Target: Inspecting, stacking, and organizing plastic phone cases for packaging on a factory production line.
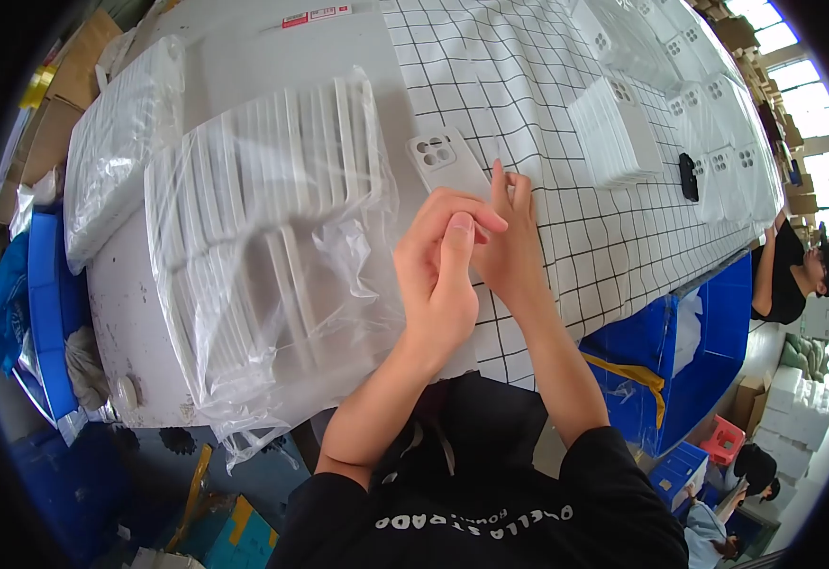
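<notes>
My left hand is raised over the table edge, its fingers curled in and the thumb pressed toward the index finger. Whatever its fingertips may hold is too small or hidden to make out. Just behind and to the right, my right hand overlaps it in view, fingers stretched away from me and partly covered by the left. A white phone case with round camera openings lies beyond both hands, close to the right fingertips. Whether they touch it is unclear.
A clear bag of stacked white cases lies left, with another bagged stack beyond. More white cases stand at far right on the checkered cloth, near a small black object. A blue bin adjoins the table; people work at right.
</notes>
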The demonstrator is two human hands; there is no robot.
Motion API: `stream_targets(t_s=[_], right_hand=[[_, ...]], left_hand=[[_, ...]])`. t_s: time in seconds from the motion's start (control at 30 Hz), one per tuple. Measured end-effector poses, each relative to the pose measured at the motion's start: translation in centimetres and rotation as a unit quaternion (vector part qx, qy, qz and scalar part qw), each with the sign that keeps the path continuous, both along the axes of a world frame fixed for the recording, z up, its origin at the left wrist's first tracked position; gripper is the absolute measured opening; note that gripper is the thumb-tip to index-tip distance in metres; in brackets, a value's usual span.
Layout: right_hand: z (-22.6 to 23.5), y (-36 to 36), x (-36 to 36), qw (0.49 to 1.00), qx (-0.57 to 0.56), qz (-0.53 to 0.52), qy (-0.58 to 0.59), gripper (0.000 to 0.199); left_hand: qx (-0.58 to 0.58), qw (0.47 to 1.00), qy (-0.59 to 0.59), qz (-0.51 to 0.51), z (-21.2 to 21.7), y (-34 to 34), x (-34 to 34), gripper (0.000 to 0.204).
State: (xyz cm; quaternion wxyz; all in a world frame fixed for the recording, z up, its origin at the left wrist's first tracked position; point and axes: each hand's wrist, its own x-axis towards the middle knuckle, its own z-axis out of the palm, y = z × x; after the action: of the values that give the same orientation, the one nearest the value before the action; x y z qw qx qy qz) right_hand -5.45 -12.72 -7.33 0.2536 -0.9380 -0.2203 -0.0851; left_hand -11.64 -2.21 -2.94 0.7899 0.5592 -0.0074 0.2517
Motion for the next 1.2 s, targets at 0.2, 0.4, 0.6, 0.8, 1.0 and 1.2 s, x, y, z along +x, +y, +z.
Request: stream_targets(t_s=[0.2,0.4,0.6,0.8,1.0,1.2], right_hand=[[5.8,-2.6,-5.4,0.990,0.134,0.003,0.050,0.096],[5.7,-5.8,-10.0,0.990,0.132,0.055,-0.003,0.080],[5.6,-9.4,-15.3,0.825,0.538,0.014,0.175,0.035],[4.4,-11.4,-17.6,0.846,0.435,0.020,0.309,0.029],[2.7,-12.3,-18.5,0.881,0.418,-0.016,0.222,0.037],[2.3,-12.8,-18.8,0.881,0.431,-0.016,0.197,0.035]], left_hand=[[-0.035,0.930,0.006,0.366,0.9,-1.2,1.4,0.024],[-0.098,0.992,0.082,-0.022,0.9,0.2,0.1,0.026],[-0.061,0.992,0.097,0.051,1.1,-1.9,-3.2,0.026],[-0.216,0.973,0.081,0.007,-0.4,-5.1,-5.5,0.028],[-0.156,0.986,0.056,0.023,-0.1,-6.9,-7.1,0.030],[-0.177,0.982,0.060,0.025,0.9,-7.8,-7.9,0.032]])
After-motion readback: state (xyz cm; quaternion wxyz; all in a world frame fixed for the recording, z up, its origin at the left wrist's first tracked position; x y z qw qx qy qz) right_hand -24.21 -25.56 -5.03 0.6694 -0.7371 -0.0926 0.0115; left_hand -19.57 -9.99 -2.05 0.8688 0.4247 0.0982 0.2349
